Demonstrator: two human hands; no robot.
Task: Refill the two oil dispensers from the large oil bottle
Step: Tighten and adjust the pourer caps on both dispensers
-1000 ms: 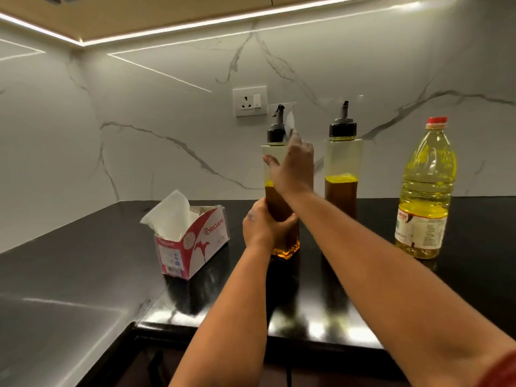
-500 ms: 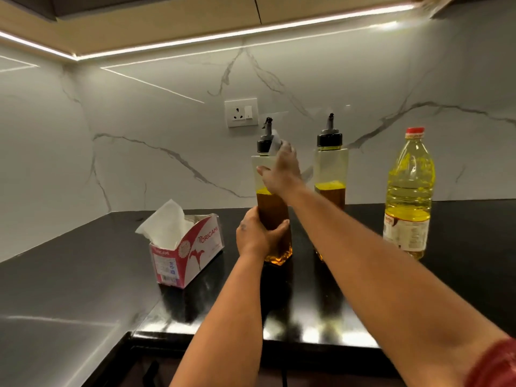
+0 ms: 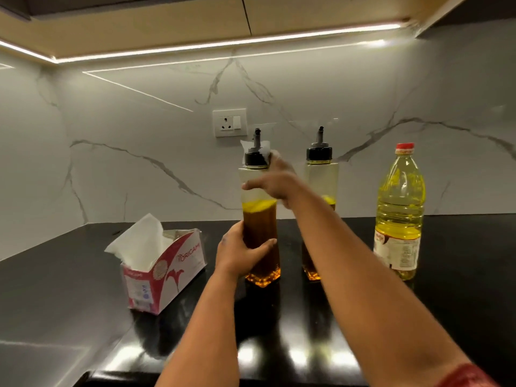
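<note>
Two tall square oil dispensers with black spout caps stand on the black counter, each about half full of amber oil. My left hand (image 3: 242, 251) grips the lower body of the left dispenser (image 3: 261, 216). My right hand (image 3: 275, 181) is at its shoulder and holds a white tissue (image 3: 258, 148) against the black cap. The right dispenser (image 3: 321, 174) stands upright behind my right forearm, partly hidden. The large oil bottle (image 3: 399, 213), yellow oil with a red cap on, stands at the right, untouched.
An open tissue box (image 3: 167, 270) with a white sheet sticking out sits to the left on the black countertop (image 3: 55, 289). A wall socket (image 3: 229, 122) is on the marble backsplash. The counter's front edge runs below my arms.
My right hand has slid up from the dispenser's upper body to its cap with the tissue. The view has tilted up and pulled back. The left hand keeps its hold.
</note>
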